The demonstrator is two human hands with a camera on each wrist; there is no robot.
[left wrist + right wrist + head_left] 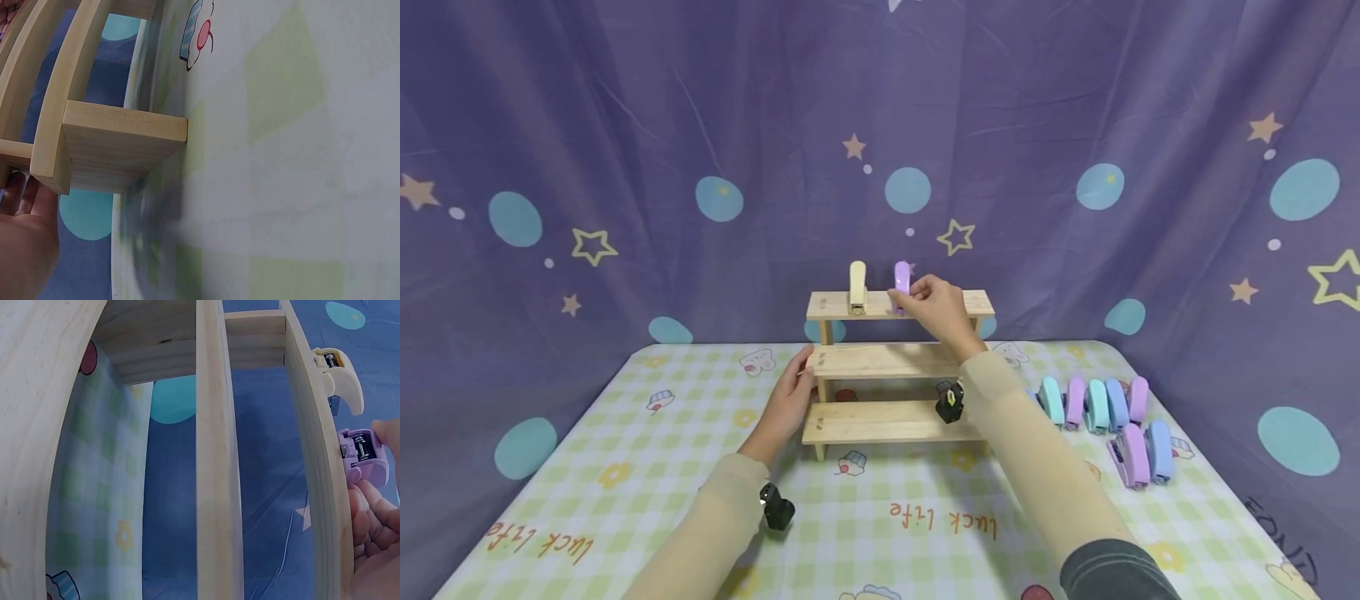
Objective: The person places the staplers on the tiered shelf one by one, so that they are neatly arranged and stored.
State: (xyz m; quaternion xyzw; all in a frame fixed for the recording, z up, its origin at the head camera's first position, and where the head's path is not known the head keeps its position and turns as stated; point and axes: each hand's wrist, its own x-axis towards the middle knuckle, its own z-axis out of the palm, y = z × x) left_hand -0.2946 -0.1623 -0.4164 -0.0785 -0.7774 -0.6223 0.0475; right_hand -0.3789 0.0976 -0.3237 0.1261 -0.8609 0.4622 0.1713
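One purple stapler (902,277) is pinched by right fingers (910,302) atop the wooden rack (880,362); left fingers (797,363) hold the rack's side

Step rack's (880,423) set mid-counter (685,467) towards the back, with a curtain (775,125) hung behind everything. Along the top step (880,307), one stapler (857,287) is parked left of centre, and a second stapler (902,275) is held to its right, with the right hand (940,310) on that one's right side. The left hand (787,400) is placed at the left end of the middle step (872,361). Off to the rack's right, a row of staplers (1097,406) is lined up on the counter (partly blocked by the right sleeve (1037,450), sorry), with a front pair of staplers (1133,454) set before its right end.
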